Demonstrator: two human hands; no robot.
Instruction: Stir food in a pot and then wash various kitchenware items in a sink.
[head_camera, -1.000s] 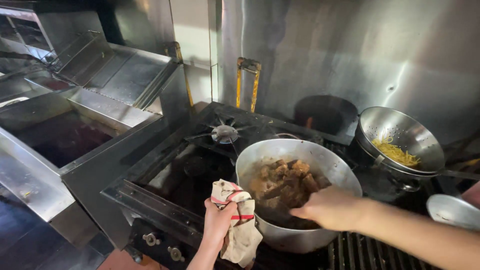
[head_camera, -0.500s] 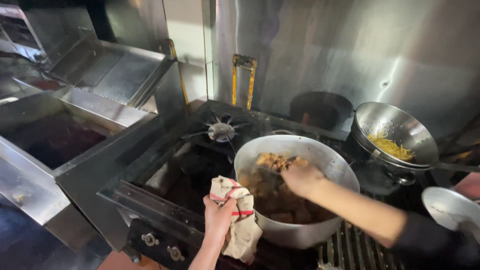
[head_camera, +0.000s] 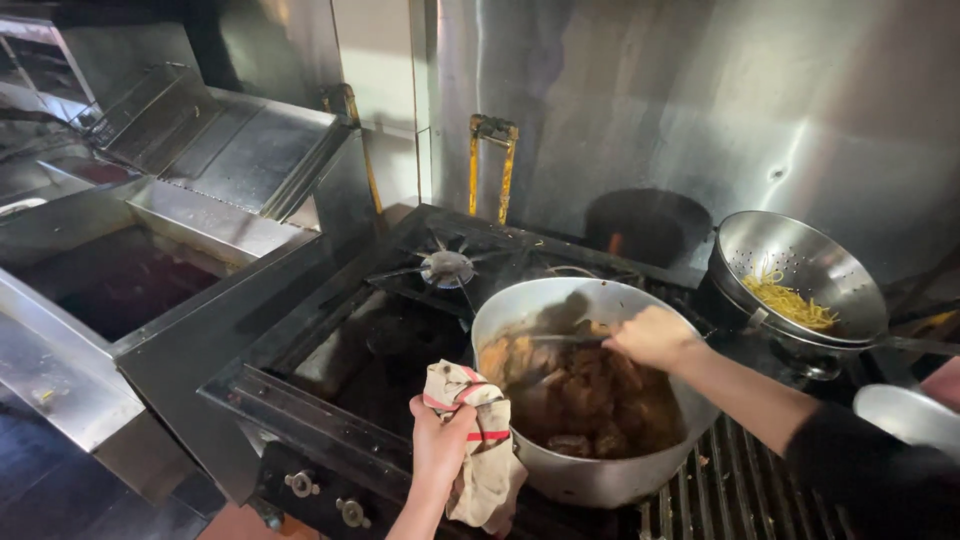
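Left hand (head_camera: 438, 448) clamped through a striped cloth (head_camera: 470, 440) on the near rim of the big pot (head_camera: 590, 470). Right hand (head_camera: 652, 337) closed around a utensil handle (head_camera: 560, 338), over the pot's far side, handle pointing left across the brown food (head_camera: 585, 395).

The pot (head_camera: 600, 470) is silver, its food (head_camera: 590, 395) brown. The cloth (head_camera: 480, 450) is beige with red stripes. The colander (head_camera: 800, 270) is silver, holding yellow shreds (head_camera: 792, 300). The sleeve (head_camera: 880, 480) is black.
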